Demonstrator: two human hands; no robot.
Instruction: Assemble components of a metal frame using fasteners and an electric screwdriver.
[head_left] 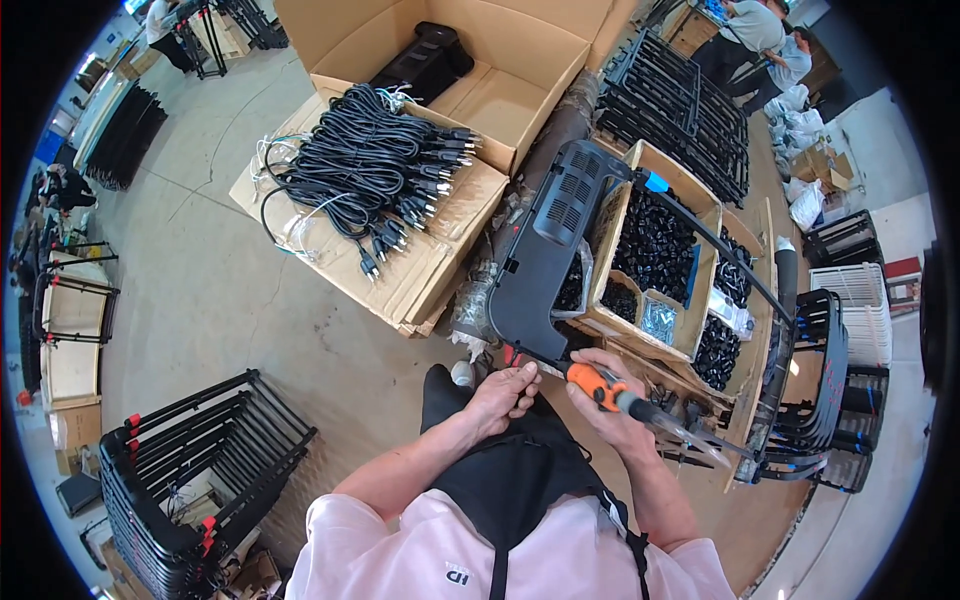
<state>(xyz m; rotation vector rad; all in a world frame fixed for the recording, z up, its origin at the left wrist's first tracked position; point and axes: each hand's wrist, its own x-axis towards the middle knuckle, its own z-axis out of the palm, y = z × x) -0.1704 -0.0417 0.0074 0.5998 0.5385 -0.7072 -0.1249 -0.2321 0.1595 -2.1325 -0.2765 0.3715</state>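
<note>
Over concrete floor, with black cables far left, wraps right hand round orange power tool near black housing, pinches fingers of left hand narrow, cannot tell on what.

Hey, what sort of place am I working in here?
Probably a factory assembly area, judging by the stacked black frames, the heap of black power cords, and the orange power tool in your right hand.

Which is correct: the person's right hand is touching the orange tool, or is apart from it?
Touching. The head view shows the right hand wrapped around the orange tool, with no gap between them.
</note>
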